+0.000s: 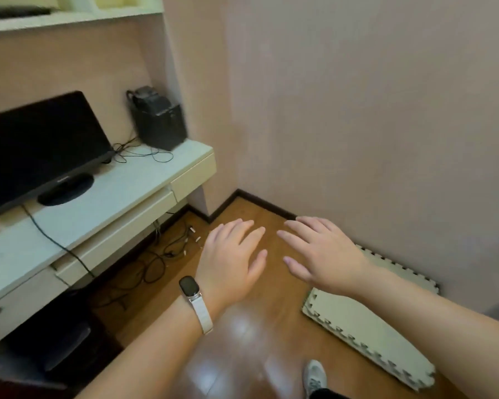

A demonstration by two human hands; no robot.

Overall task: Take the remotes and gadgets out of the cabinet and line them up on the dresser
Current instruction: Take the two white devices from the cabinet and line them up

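Observation:
My left hand (231, 257) and my right hand (320, 251) are held out side by side above the wooden floor, palms down, fingers straight and spread, holding nothing. A watch with a white strap is on my left wrist. To the left stands the white dresser (104, 203) with drawers along its front. No remote or small gadget shows in either hand, and no cabinet interior is in view.
A black monitor (41, 145) and a black box-shaped device (159, 122) stand on the dresser, with thin cables around them. More cables lie on the floor below. A white foam mat (369, 329) lies along the right wall. A shelf (69, 18) hangs above.

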